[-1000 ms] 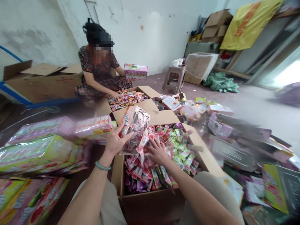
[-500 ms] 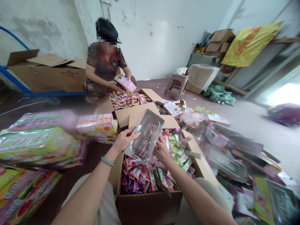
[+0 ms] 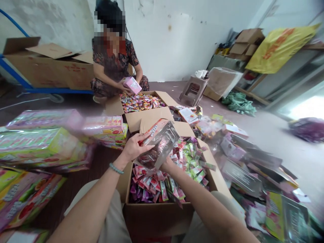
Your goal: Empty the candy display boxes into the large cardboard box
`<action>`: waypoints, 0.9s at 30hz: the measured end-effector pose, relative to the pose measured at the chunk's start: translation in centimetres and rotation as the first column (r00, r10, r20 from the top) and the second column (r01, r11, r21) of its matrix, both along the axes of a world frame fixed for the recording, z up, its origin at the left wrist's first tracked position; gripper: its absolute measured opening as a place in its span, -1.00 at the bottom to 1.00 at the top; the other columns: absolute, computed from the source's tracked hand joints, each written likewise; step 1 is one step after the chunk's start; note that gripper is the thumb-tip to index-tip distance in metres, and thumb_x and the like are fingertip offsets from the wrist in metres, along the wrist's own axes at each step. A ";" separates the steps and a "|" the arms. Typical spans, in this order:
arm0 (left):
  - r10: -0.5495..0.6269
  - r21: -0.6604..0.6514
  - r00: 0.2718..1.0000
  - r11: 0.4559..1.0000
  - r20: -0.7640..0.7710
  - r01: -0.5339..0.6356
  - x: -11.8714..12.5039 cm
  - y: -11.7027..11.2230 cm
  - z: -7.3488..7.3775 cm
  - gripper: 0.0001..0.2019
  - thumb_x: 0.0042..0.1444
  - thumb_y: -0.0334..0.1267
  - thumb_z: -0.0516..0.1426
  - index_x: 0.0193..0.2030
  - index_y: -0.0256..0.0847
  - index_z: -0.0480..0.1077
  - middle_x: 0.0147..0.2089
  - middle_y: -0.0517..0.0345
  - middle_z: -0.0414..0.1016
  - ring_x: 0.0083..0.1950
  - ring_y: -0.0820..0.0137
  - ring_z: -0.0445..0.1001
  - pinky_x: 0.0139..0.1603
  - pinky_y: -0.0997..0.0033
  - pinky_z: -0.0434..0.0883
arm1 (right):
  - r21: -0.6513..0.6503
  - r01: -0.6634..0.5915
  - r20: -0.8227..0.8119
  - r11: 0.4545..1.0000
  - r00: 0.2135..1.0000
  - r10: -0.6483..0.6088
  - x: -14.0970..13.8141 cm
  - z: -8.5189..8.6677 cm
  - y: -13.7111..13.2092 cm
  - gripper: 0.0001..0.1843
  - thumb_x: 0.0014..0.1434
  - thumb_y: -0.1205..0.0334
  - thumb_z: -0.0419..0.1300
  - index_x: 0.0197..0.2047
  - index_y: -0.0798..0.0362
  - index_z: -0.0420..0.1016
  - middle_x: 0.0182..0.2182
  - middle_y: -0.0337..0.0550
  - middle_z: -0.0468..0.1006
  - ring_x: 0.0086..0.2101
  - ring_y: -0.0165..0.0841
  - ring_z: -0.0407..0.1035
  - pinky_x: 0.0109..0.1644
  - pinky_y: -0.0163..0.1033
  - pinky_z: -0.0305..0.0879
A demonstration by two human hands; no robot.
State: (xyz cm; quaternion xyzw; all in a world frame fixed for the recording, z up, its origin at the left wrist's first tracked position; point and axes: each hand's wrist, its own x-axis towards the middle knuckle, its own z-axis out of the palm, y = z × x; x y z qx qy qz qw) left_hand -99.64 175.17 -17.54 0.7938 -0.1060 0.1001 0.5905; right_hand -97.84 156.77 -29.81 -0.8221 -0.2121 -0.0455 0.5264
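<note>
My left hand (image 3: 133, 147) grips the upper left edge of a clear plastic display box (image 3: 159, 145) that holds small red packets. My right hand (image 3: 167, 164) is under the box's lower end, its fingers hidden behind it. Both hands hold the box tilted above an open cardboard carton (image 3: 217, 175) heaped with pink, green and purple candy sachets (image 3: 162, 182). A bead bracelet sits on my left wrist.
A person (image 3: 113, 64) crouches across from me with a pink box (image 3: 131, 84) over a second carton of sachets (image 3: 141, 101). Wrapped box packs (image 3: 40, 145) pile at left. Flattened printed boxes (image 3: 243, 162) litter the floor at right. A stool (image 3: 192, 87) stands behind.
The clear box has tipped flatter and lower over the carton. My right hand slid beneath its lower end. The person opposite lowered the pink box toward their lap.
</note>
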 end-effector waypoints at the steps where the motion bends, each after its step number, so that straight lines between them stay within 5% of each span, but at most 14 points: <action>1: 0.028 0.004 1.000 1.000 0.011 -0.028 0.0 0.3 0.0 -0.46 -0.26 -0.27 0.51 -0.01 -0.11 0.68 -0.08 0.08 0.56 -0.04 0.26 0.51 0.17 0.40 0.39 | -0.039 -0.016 -0.002 0.999 1.000 0.015 -0.1 -0.2 -0.2 -0.81 -0.07 0.24 0.37 -0.30 -0.07 0.58 -0.33 -0.12 0.61 -0.16 -0.13 0.48 0.14 -0.04 0.37; 4: 0.179 0.007 0.983 0.984 0.048 -0.180 0.0 1.8 0.5 -0.46 -0.30 -0.26 0.52 -0.05 -0.11 0.69 -0.14 0.11 0.56 -0.04 0.23 0.51 0.24 0.32 0.36 | -0.257 0.025 0.013 0.966 1.000 -0.023 -0.9 -0.9 -2.0 -0.76 0.01 0.32 0.29 -0.19 -0.02 0.57 -0.21 -0.07 0.61 -0.20 -0.16 0.48 -0.02 -0.13 0.38; 8: 0.233 -0.053 0.971 0.972 0.045 -0.231 0.0 4.2 1.2 -0.44 -0.19 -0.16 0.48 0.04 -0.16 0.66 -0.04 0.07 0.63 0.06 0.16 0.52 0.31 0.23 0.33 | -0.685 0.041 0.002 0.727 0.999 -0.054 -2.7 -1.3 -4.6 -0.66 0.15 0.33 0.22 0.02 0.01 0.56 0.00 0.04 0.56 -0.05 -0.08 0.47 0.01 -0.10 0.34; 10: 0.214 -0.102 0.977 0.972 0.026 -0.210 -0.1 5.1 1.2 -0.42 -0.11 -0.10 0.45 0.10 -0.19 0.63 0.07 0.05 0.64 0.15 0.13 0.51 0.33 0.21 0.32 | -0.740 0.047 0.013 0.670 0.998 -0.056 -3.4 -0.4 -5.0 -0.55 0.13 0.25 0.30 0.12 -0.02 0.54 0.17 0.08 0.47 0.15 0.10 0.33 0.18 0.12 0.27; 13: 0.215 -0.130 0.977 0.968 -0.002 -0.213 -0.2 5.4 0.9 -0.37 -0.14 -0.08 0.46 0.12 -0.21 0.61 0.15 0.04 0.62 0.21 0.08 0.49 0.32 0.19 0.35 | -0.621 0.055 0.030 0.782 0.998 -0.047 -3.6 1.9 -3.7 -0.17 0.12 -0.04 0.38 0.41 -0.11 0.28 0.42 0.05 0.19 0.39 0.23 -0.05 0.36 0.39 -0.01; 16: 0.169 -0.218 0.984 0.960 -0.048 -0.176 -0.3 5.0 0.9 -0.36 -0.13 -0.09 0.46 0.14 -0.22 0.60 0.11 0.02 0.63 0.16 0.12 0.52 0.25 0.23 0.40 | -0.449 -0.047 0.025 0.892 0.998 0.065 -2.9 3.0 -1.1 0.04 0.13 -0.24 0.36 0.51 -0.01 0.09 0.43 0.12 0.15 0.41 0.09 -0.04 0.42 0.25 0.03; 18: 0.217 -0.329 0.973 0.916 -0.077 -0.230 -0.4 4.7 1.2 -0.33 -0.16 -0.11 0.46 0.16 -0.22 0.59 0.00 0.05 0.66 0.04 0.20 0.57 0.17 0.27 0.44 | -0.480 -0.022 0.058 0.877 0.997 0.057 -2.6 2.1 0.5 -0.04 0.19 -0.29 0.29 0.50 -0.03 0.15 0.45 0.11 0.12 0.43 0.11 -0.09 0.44 0.29 -0.03; 21: 0.352 -0.497 0.928 0.789 -0.117 -0.362 -0.6 4.6 2.1 -0.37 -0.21 -0.15 0.45 0.10 -0.21 0.60 -0.14 0.12 0.66 -0.11 0.28 0.60 0.00 0.34 0.52 | -0.658 0.025 0.016 0.752 1.000 -0.020 -3.3 -1.0 2.3 -0.07 0.18 -0.39 0.25 0.49 -0.18 0.19 0.52 0.01 -0.07 0.45 0.34 -0.34 0.39 0.55 -0.26; 23: 0.361 -0.569 0.923 0.734 -0.137 -0.372 -0.9 4.7 2.7 -0.48 -0.19 -0.18 0.43 0.00 -0.18 0.62 -0.16 0.14 0.67 -0.13 0.26 0.62 -0.09 0.37 0.56 | -0.709 -0.013 -0.027 0.705 1.000 -0.009 -4.5 -3.4 3.2 -0.05 0.12 -0.44 0.26 0.46 -0.21 0.23 0.53 -0.02 -0.12 0.42 0.44 -0.29 0.36 0.58 -0.25; 27: 0.319 -0.611 0.926 0.698 -0.202 -0.374 -1.2 4.7 3.2 -0.66 -0.13 -0.24 0.39 -0.14 -0.18 0.61 -0.18 0.17 0.68 -0.15 0.26 0.64 -0.18 0.41 0.60 | -0.680 -0.035 0.013 0.732 0.998 0.060 -7.0 -6.8 4.7 -0.17 0.18 -0.31 0.28 0.44 -0.23 0.28 0.49 -0.03 0.05 0.40 0.29 -0.02 0.38 0.47 -0.06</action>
